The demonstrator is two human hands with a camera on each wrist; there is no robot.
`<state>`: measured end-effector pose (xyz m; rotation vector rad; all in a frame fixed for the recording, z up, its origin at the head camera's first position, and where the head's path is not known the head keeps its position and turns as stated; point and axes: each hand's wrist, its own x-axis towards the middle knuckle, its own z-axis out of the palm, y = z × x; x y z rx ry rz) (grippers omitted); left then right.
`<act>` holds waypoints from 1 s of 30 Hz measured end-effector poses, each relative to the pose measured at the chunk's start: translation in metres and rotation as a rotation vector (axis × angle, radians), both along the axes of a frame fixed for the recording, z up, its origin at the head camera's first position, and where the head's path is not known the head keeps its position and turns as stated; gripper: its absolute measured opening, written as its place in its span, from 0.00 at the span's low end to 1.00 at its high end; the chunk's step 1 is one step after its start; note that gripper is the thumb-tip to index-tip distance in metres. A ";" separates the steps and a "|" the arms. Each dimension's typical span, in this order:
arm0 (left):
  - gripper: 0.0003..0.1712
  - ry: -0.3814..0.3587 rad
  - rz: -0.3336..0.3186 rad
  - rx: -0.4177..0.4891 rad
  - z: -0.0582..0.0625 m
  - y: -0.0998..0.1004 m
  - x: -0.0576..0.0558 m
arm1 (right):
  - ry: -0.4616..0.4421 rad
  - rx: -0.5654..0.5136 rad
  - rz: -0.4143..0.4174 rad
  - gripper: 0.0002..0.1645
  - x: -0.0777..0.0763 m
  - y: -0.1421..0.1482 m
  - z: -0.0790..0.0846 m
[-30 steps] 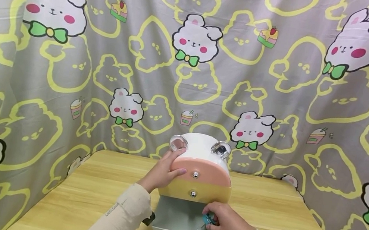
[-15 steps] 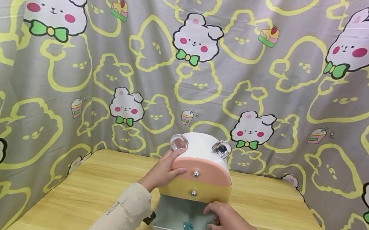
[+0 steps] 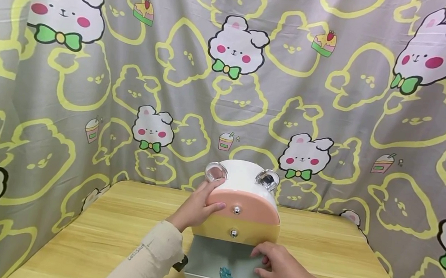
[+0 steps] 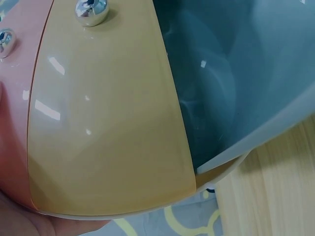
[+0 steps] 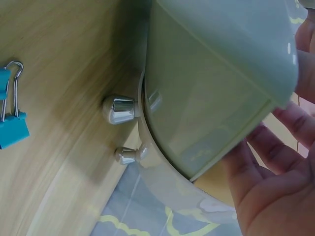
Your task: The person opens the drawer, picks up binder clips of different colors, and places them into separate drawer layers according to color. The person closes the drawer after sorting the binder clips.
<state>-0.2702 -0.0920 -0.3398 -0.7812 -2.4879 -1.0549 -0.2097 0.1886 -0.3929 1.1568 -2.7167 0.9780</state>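
Note:
A small desktop drawer unit (image 3: 255, 233) with a white top, a pink drawer, a yellow drawer and a pulled-out grey-green drawer (image 3: 206, 257) stands on the table. My left hand (image 3: 197, 204) holds its upper left side, thumb on the pink front. Inside the pulled-out drawer lies a blue binder clip (image 3: 227, 274), near the front wall. Over that drawer's right side hovers my right hand (image 3: 280, 267), its fingers loosely bent with nothing between them. Blue binder clips (image 5: 14, 130) also lie on the table in the right wrist view, partly cut off.
Two clear ear-shaped pieces (image 3: 267, 180) stick up from the unit's top. Silver knobs (image 3: 234, 233) project from the drawer fronts. Behind and beside the wooden table (image 3: 138, 211) hangs a patterned grey curtain (image 3: 186, 99).
The blue binder clip has left my right fingers and now lies in the drawer. My right hand has then shifted slightly right. My left hand stays where it was.

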 end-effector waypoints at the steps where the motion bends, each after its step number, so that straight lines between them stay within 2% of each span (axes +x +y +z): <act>1: 0.38 -0.002 0.002 0.001 0.000 0.000 0.000 | 0.005 -0.003 -0.003 0.13 0.000 0.001 0.000; 7: 0.38 -0.023 0.008 0.010 0.002 0.001 0.001 | 0.001 -0.005 -0.044 0.13 0.001 0.006 0.002; 15: 0.38 -0.047 0.022 0.007 0.004 0.001 0.002 | 0.018 -0.032 -0.041 0.13 0.005 0.012 0.006; 30: 0.38 -0.055 0.008 0.008 0.002 0.001 0.002 | 0.128 -0.036 -0.039 0.12 0.007 0.031 0.002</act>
